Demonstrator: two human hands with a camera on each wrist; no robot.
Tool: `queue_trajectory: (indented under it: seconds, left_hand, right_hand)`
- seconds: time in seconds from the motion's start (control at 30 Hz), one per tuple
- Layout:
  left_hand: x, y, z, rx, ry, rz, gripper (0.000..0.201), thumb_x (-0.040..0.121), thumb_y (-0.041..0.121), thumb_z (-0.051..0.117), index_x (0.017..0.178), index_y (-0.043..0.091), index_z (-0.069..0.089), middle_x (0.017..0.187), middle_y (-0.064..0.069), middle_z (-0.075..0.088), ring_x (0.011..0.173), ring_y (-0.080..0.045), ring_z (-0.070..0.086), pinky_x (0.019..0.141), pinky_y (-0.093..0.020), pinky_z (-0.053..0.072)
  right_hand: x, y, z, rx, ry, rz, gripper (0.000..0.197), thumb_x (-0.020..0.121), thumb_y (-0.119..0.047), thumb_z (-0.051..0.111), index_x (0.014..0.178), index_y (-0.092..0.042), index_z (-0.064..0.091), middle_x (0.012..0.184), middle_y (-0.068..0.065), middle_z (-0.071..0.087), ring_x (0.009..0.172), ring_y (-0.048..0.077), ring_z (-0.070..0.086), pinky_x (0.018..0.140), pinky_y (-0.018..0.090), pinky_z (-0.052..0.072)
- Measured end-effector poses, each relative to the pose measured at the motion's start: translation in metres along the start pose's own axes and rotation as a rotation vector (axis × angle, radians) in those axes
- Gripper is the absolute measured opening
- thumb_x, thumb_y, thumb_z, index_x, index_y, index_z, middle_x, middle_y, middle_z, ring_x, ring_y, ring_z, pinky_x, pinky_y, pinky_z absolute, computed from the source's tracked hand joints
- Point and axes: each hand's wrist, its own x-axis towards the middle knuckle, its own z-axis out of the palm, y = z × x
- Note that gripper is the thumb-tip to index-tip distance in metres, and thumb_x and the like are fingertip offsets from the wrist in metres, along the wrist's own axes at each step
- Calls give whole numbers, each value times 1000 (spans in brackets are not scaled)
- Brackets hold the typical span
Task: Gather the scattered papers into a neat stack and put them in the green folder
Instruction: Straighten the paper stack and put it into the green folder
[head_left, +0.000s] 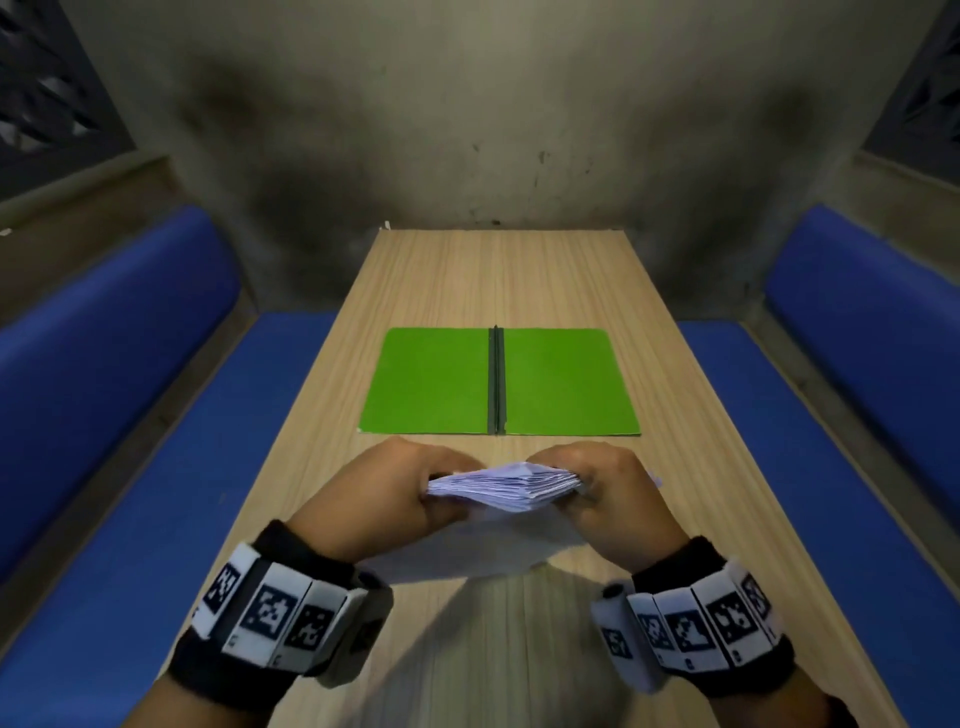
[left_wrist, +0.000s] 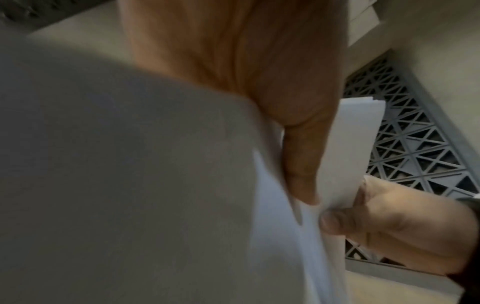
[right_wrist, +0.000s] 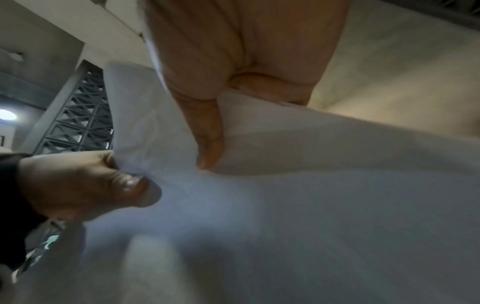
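A stack of white papers (head_left: 506, 488) is held upright on its lower edge just above the wooden table (head_left: 519, 275), with the sheets fanned slightly at the top. My left hand (head_left: 410, 488) grips its left side and my right hand (head_left: 602, 486) grips its right side, thumbs toward me. The green folder (head_left: 431, 384) lies open and flat just beyond the hands, a dark spine down its middle. In the left wrist view my left hand (left_wrist: 298, 160) pinches the papers (left_wrist: 155, 185). The right wrist view has my right hand (right_wrist: 207, 131) pressing the papers (right_wrist: 311, 205).
Blue padded benches (head_left: 130, 415) run along both sides of the table. A stained concrete wall (head_left: 493, 104) closes the far end. Grey lattice panels (left_wrist: 410, 144) stand at the sides.
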Motion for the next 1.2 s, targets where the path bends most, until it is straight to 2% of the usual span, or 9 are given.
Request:
queue_trajectory:
  seconds: [0.1,0.2,0.33,0.43,0.63,0.73,0.83,1.03,1.2]
  left_hand:
    - [-3,-8,6,-71,41,57,16,69,50,35,72,39,47,71,20,59,64,-8,55,52,-21,32]
    - [-13,-23,8,-268,155,-83,30,74,48,54,49,31,52,42,20,46,47,9,41,46,-12,28]
    - [-35,-43,-3,-458,282,-298,44,45,65,64,66,28,73,55,26,63,58,15,53,54,-8,42]
    - [-43,-41,-10,-621,237,-340,40,34,62,70,73,55,67,71,40,65,73,22,59,60,0,44]
    - [-39,-55,13,-705,323,-476,46,49,57,76,77,22,68,78,4,74,76,-11,65,76,-45,53]
    - [-39,-47,26,-783,315,-462,13,73,19,76,71,30,70,64,30,69,64,16,62,63,-9,50]
    - [-36,-33,47,-763,241,-435,31,79,1,65,76,32,63,61,24,70,64,15,61,56,-2,45]
    - [-27,-30,66,-838,485,-598,7,75,39,63,80,35,60,89,5,66,91,-16,60,80,-36,48]
    - [-35,-47,52,-884,433,-532,10,79,27,69,84,30,61,71,23,72,74,5,63,70,-23,46]
  right_hand:
    - [-7,8,-2,54,119,51,18,67,-26,64,81,-18,73,76,-22,70,80,-17,58,73,11,44]
    - [-24,37,-15,8,209,305,70,48,-61,67,111,-31,60,107,-27,55,102,-15,45,92,21,40]
    - [-52,67,-27,316,158,617,130,26,-66,81,139,-34,26,142,-10,34,131,8,32,107,33,32]
    - [-60,67,-23,695,4,630,114,28,-48,91,128,-16,46,122,-1,64,114,14,58,94,34,49]
    - [-52,50,-18,845,-45,597,59,48,-16,90,102,-12,66,102,5,74,97,19,69,77,27,56]
    - [-46,43,-17,744,113,589,27,72,7,70,86,-17,70,85,-4,77,83,12,71,68,21,57]
    - [-43,46,-5,653,281,610,25,78,4,67,74,-21,68,65,-15,74,64,1,68,57,13,55]
    - [-50,53,22,621,320,635,26,73,6,71,81,-18,66,58,-19,70,59,-8,63,54,8,50]
    - [-64,62,13,589,128,661,36,70,8,73,91,-20,65,70,-19,73,69,-6,65,58,9,50]
